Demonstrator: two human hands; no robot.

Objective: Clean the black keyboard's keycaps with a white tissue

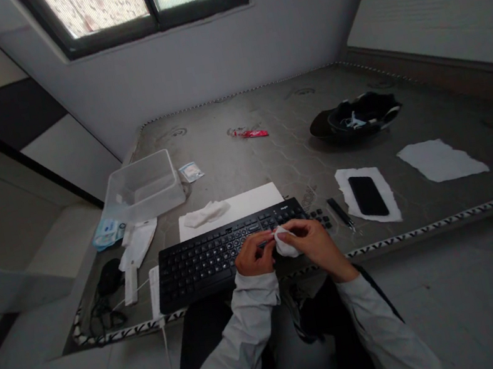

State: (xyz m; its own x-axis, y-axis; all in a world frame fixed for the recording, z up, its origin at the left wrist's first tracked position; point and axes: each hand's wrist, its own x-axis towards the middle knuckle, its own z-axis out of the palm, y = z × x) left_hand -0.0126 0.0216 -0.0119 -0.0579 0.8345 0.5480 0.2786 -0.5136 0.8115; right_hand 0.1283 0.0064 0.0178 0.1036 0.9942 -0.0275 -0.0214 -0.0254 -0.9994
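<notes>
A black keyboard [220,254] lies at the near edge of a grey mattress-like surface [270,155]. Both my hands hover over its right half. My right hand [314,241] pinches a small white wipe [284,243]. My left hand [254,258] holds a thin dark stick-like tool [264,244] whose tip meets the wipe. Several loose black keycaps [321,217] sit just right of the keyboard, beside a dark pen-like tool [340,212].
A white sheet [249,202] with a crumpled cloth [206,214] lies behind the keyboard. A clear plastic box [142,187] stands at left, a phone [367,195] on white paper at right, a black cap [356,117] and a red packet [251,133] farther back. A mouse [109,276] lies far left.
</notes>
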